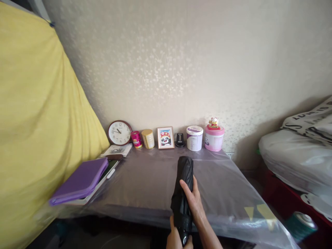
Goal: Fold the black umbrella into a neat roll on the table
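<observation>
A folded black umbrella point(183, 190) is held upright at a slight tilt over the table's front edge, its closed canopy pointing toward the wall. My left hand point(176, 240) is wrapped round the handle at the bottom of the view. Higher up, my right hand point(194, 200) grips the folded canopy from the right side, thumb across its front. The backs of the fingers on the far side are hidden by the umbrella.
Along the wall stand a clock point(119, 132), a pink can point(136, 139), a yellow canister point(148, 139), a panda picture frame point(165, 137), a black stand point(180, 140) and two tubs point(194, 139). A purple folder point(79, 180) lies left, beside a yellow curtain point(38, 114).
</observation>
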The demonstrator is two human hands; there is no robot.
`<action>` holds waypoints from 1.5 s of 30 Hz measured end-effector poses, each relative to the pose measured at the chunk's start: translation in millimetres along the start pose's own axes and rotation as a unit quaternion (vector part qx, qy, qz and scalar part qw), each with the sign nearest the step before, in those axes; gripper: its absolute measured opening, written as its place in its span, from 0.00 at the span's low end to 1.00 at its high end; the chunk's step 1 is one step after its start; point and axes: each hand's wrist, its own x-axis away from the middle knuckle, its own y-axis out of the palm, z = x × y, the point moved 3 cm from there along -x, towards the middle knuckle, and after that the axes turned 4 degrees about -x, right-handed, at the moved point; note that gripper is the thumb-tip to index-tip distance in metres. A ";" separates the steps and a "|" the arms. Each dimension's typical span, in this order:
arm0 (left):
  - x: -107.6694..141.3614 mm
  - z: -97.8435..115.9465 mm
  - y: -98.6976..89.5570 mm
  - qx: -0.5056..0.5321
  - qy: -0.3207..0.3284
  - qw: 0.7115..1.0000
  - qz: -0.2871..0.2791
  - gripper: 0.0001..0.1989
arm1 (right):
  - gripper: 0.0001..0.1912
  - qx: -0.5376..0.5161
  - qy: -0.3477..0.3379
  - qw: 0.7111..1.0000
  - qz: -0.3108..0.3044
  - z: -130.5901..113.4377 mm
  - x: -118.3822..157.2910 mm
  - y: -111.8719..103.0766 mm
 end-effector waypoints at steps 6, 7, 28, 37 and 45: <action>-1.6 -0.9 -11.2 -0.044 0.023 0.998 -0.030 0.43 | 0.35 -0.002 0.028 0.999 0.018 6.8 -0.3 -0.4; 0.5 1.9 -12.7 0.014 0.038 0.998 -0.046 0.45 | 0.34 -0.023 0.053 0.998 0.006 7.6 0.8 0.7; -1.0 11.4 -25.9 0.062 0.109 0.989 -0.083 0.44 | 0.27 -0.073 0.057 0.996 -0.013 9.6 0.0 6.4; 0.5 10.8 -14.7 0.204 0.038 0.964 -0.168 0.39 | 0.26 -0.047 0.059 0.996 -0.048 8.5 -3.8 1.0; -0.1 17.2 -26.2 0.015 0.173 0.985 -0.020 0.42 | 0.26 -0.024 0.026 0.999 0.022 19.9 -9.8 -6.2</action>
